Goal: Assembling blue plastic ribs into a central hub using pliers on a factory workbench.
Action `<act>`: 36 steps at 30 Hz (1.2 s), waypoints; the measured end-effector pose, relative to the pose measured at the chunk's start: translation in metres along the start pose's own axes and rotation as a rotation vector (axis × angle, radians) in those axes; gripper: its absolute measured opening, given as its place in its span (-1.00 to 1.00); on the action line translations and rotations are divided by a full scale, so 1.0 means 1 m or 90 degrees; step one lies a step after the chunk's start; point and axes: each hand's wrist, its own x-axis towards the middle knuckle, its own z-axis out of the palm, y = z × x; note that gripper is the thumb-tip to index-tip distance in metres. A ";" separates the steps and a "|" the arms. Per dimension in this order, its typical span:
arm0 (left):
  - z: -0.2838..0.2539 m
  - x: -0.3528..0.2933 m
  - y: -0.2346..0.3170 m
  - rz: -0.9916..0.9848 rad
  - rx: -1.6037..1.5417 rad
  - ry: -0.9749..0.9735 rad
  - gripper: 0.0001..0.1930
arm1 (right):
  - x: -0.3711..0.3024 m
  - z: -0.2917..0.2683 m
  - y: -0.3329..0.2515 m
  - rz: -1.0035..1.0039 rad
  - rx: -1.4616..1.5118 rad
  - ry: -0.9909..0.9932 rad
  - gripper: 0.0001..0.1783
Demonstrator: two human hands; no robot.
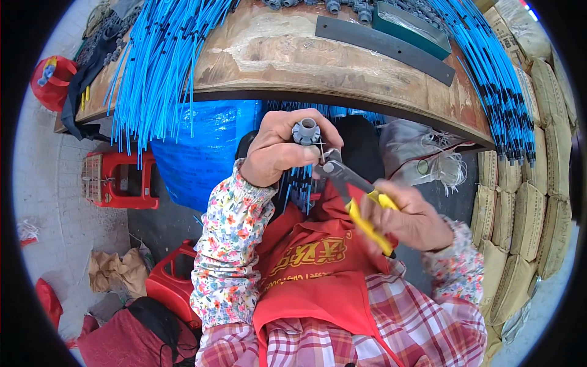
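My left hand (pixel 273 147) is closed around a grey ribbed plastic fitting (pixel 306 131), its round opening facing up. Yellow-handled pliers (pixel 346 178) are gripped in my right hand (pixel 411 215), which is partly blurred. The jaws of the pliers reach to the fitting's near right side, close to my left thumb. A thin wire-like strand shows there between fitting and jaws; whether the jaws bite on it I cannot tell. Thin blue tubes (pixel 299 191) with dark bands hang below my left hand, over a red apron (pixel 315 269).
Ahead stands a wooden workbench (pixel 263 55) with blue tube bundles (pixel 165 67) over its left edge and more at right (pixel 495 92). A flat grey bar (pixel 385 49) and green tray (pixel 409 30) lie on it. Red stools (pixel 147 180) stand left; stacked sacks (pixel 529 220) line the right.
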 end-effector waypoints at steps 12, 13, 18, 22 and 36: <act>0.006 0.017 0.000 -0.020 0.025 -0.003 -0.53 | -0.004 -0.024 0.002 -0.211 -0.833 0.284 -0.41; 0.006 0.019 -0.002 -0.025 0.014 -0.019 -0.54 | -0.005 -0.028 0.001 -0.219 -0.797 0.226 -0.45; -0.004 0.015 -0.004 -0.026 -0.028 -0.051 -0.54 | -0.001 -0.032 0.008 -0.018 -0.081 -0.029 -0.55; -0.004 0.015 -0.004 -0.058 0.009 -0.049 -0.54 | -0.006 -0.030 0.000 0.106 0.105 0.011 -0.67; 0.013 0.011 0.003 -0.060 0.152 -0.022 -0.74 | -0.022 -0.033 0.000 -0.087 -0.771 0.251 -0.36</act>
